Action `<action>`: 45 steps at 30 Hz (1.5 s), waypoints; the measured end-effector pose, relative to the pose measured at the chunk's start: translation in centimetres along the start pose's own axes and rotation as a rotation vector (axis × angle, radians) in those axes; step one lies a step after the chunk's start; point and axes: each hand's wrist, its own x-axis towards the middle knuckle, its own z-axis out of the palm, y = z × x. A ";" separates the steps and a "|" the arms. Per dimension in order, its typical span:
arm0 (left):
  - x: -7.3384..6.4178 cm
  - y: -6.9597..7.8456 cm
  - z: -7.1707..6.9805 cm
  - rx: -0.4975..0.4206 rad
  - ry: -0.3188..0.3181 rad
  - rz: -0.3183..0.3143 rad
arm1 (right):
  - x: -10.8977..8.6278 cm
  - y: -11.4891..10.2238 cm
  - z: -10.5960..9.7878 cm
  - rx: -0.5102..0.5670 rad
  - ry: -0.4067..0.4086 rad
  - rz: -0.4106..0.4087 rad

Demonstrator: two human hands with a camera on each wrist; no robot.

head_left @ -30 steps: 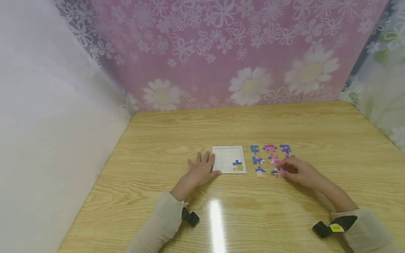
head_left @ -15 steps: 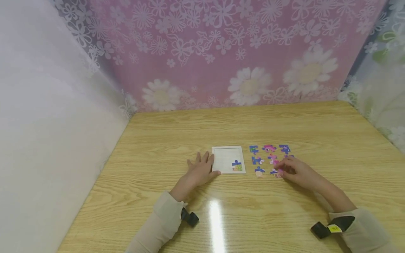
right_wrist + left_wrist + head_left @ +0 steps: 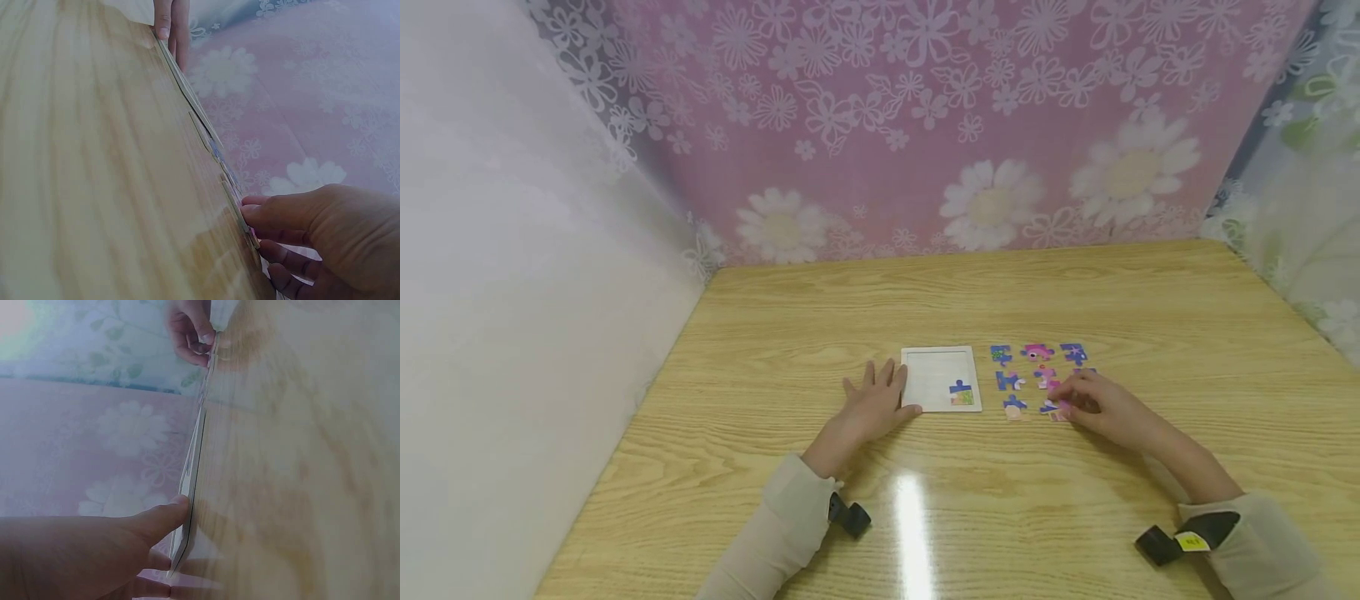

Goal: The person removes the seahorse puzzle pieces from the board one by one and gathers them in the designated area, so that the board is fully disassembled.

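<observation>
My left hand (image 3: pixel 872 410) lies with spread fingers at the left edge of a square white puzzle frame (image 3: pixel 925 406), its thumb on the frame's near left corner. One blue, green and orange jigsaw piece (image 3: pixel 962 394) sits in the frame's near right corner. To the right, my right hand (image 3: pixel 1108 408) pinches a pink and purple puzzle piece (image 3: pixel 1057 411) in the nearest row of loose pieces. In the right wrist view, the thumb of that hand (image 3: pixel 337 231) is against the edge of a piece (image 3: pixel 235 206) at table level. The curled fingers partly cover the pieces beneath them.
Several loose pieces lie in rows right of the frame, among them a pink one with an eye (image 3: pixel 1038 352) and a blue one with a star (image 3: pixel 1074 353). A pink floral curtain (image 3: pixel 880 167) hangs behind the wooden table (image 3: pixel 820 308); a white wall (image 3: pixel 535 292) stands left.
</observation>
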 end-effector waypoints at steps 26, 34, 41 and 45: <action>0.3 0.0 0.3 0.027 -0.030 -0.024 | 1.6 -2.3 -0.9 0.037 0.067 -0.043; 0.3 -0.1 0.2 0.026 -0.025 -0.027 | 4.4 -3.9 -0.8 0.056 0.008 -0.086; 0.2 -0.1 0.1 0.034 -0.025 -0.028 | 6.4 -4.9 0.2 0.056 -0.021 -0.152; 0.3 -0.1 0.2 0.038 -0.025 -0.032 | 7.4 -5.1 1.1 0.068 -0.044 -0.175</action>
